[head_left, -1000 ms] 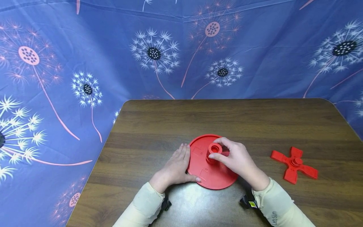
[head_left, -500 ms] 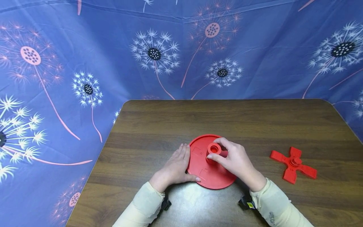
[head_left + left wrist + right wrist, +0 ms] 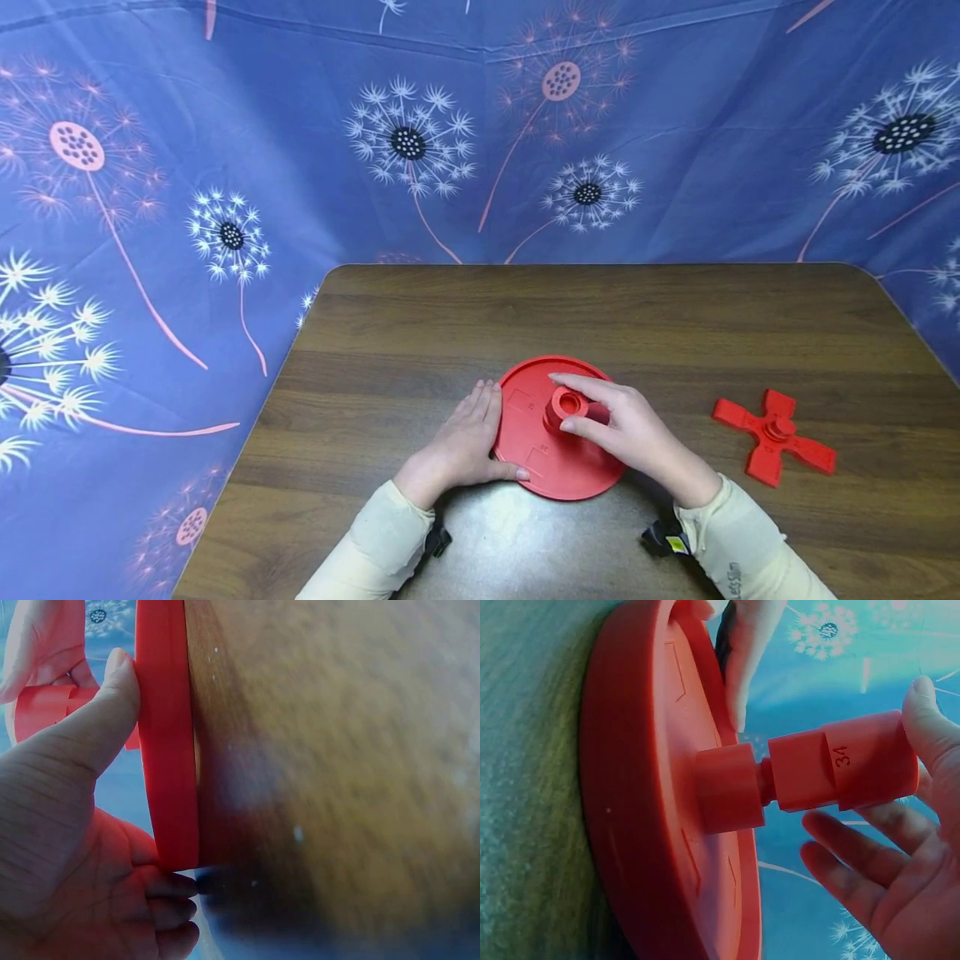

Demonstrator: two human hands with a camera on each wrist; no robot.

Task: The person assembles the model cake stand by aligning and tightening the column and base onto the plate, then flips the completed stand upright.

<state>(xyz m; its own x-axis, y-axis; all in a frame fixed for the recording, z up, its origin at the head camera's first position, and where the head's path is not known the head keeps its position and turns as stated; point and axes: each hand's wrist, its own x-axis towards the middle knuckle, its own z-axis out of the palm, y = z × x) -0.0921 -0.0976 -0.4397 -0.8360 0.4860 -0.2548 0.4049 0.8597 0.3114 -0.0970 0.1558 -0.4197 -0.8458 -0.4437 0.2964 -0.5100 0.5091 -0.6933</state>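
Note:
A round red base (image 3: 573,475) with a raised rim lies flat on the table. A short red post (image 3: 727,787) rises from its middle. On this post stands a hollow red cylinder (image 3: 840,761) marked with a number; a narrower neck shows between the two, and the cylinder leans slightly. My left hand (image 3: 461,442) lies along the base's left edge, fingers straight, thumb over the rim. Around the cylinder's upper end is my right hand (image 3: 637,429), thumb close against it. The right index finger reaches past the cylinder with a gap, and the lower fingers spread loosely apart.
A red four-armed cross piece (image 3: 778,429) with a round stub at its centre lies to the right on the brown wooden table (image 3: 420,325). Behind and to the left hangs a blue cloth (image 3: 300,100) with dandelion prints.
My right fingers have loosened from the cylinder, the index finger straightening away from it. The cylinder has shifted slightly toward me. My left hand and the base stay put.

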